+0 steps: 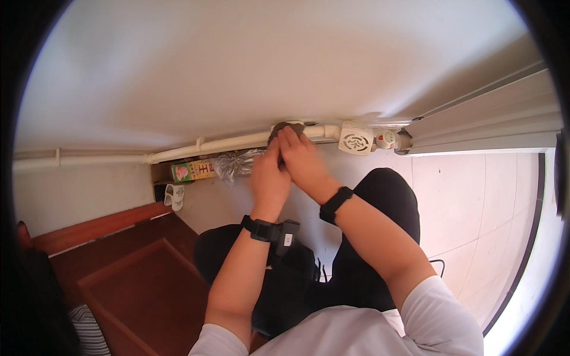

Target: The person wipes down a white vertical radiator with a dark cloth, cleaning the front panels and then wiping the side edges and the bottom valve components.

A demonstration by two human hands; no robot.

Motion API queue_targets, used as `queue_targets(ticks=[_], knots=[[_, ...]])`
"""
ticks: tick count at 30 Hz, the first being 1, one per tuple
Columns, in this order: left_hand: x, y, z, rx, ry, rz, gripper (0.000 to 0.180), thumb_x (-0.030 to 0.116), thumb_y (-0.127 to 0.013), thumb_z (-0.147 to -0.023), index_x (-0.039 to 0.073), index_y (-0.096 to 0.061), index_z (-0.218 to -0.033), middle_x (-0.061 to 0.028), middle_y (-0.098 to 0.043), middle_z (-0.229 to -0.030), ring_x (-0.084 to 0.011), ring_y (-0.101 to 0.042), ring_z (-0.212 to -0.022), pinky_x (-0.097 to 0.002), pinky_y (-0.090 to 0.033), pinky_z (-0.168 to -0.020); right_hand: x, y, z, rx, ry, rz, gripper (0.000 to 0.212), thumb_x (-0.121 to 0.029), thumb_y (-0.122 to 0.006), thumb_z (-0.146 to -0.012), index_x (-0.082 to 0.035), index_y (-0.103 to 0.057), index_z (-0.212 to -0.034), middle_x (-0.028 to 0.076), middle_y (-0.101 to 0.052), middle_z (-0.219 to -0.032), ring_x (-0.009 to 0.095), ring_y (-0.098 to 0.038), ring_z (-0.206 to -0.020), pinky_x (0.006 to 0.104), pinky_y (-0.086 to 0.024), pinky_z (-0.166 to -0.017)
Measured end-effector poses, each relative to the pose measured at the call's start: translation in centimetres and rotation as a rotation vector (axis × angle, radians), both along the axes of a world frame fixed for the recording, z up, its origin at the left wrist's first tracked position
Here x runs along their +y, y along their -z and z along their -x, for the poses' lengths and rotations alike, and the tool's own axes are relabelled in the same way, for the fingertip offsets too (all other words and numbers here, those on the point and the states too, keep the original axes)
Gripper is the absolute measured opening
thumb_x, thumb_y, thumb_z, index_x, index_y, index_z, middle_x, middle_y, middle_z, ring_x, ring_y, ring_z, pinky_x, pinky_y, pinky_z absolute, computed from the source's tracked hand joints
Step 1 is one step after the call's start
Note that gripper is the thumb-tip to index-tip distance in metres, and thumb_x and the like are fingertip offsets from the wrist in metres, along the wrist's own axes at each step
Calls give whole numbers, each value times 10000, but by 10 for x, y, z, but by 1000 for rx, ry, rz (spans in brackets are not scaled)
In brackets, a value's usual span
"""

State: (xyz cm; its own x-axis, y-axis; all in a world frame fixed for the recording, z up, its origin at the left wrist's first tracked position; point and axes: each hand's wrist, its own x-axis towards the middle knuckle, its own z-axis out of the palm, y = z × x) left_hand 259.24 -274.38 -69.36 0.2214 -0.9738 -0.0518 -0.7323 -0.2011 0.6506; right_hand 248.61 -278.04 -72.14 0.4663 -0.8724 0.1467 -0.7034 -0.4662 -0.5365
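Observation:
Both of my hands meet at a white pipe (237, 141) that runs low along the wall. A brown cloth (289, 127) is bunched over the pipe, and the fingers of my right hand (303, 160) press closed on it. My left hand (270, 181) is right beside the other, fingers together and reaching up to the same cloth. Its fingertips are partly hidden, and both hands look slightly blurred. Each wrist has a black band; the left one carries a small black box (287, 237).
Under the pipe lie a green-and-yellow box (193, 171) and a crumpled clear plastic bag (228, 166). Right of my hands are a white vented pipe cover (356, 140) and a valve (387, 139). Brown wooden furniture (136, 291) stands left; my bent knees (383, 207) are below.

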Motion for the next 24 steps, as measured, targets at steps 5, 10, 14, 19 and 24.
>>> queue_targets(ticks=[5,10,14,19,24], knots=[[3,1,27,26,55,71,430,51,-634,-829,108,-646,-1255,-211,-703,-977,-451,-623,-873,-533,-525,-742,6,-13,27,154,42,-26,485,-64,-652,-784,39,-605,-1256,193,-600,-1336,334,-686,-1001,379,-586,-823],[6,-11,32,30,115,-158,462,27,-622,-811,76,-637,-1270,-177,-710,-1024,-417,-613,-910,-509,-531,-773,7,-32,37,300,51,-193,442,-58,-650,-791,19,-622,-1225,178,-635,-1268,325,-698,-959,376,-592,-798],[6,11,27,-20,-26,120,510,-1,-613,-791,75,-628,-1294,-148,-720,-1056,-404,-615,-915,-503,-533,-773,-6,-9,27,-126,-7,123,436,-27,-636,-789,1,-630,-1224,150,-640,-1267,331,-671,-1014,394,-572,-858],[-5,20,24,37,-23,207,525,6,-613,-811,72,-603,-1332,-125,-720,-1131,-412,-618,-922,-494,-535,-805,-11,-3,19,43,44,148,471,-18,-633,-784,6,-623,-1254,146,-628,-1296,318,-646,-1015,408,-511,-888],[-15,18,34,139,132,48,463,42,-630,-819,69,-617,-1281,-132,-713,-1109,-429,-618,-916,-513,-536,-780,-6,-19,40,204,120,129,392,-49,-639,-789,14,-628,-1176,145,-645,-1164,303,-647,-977,399,-499,-855]])
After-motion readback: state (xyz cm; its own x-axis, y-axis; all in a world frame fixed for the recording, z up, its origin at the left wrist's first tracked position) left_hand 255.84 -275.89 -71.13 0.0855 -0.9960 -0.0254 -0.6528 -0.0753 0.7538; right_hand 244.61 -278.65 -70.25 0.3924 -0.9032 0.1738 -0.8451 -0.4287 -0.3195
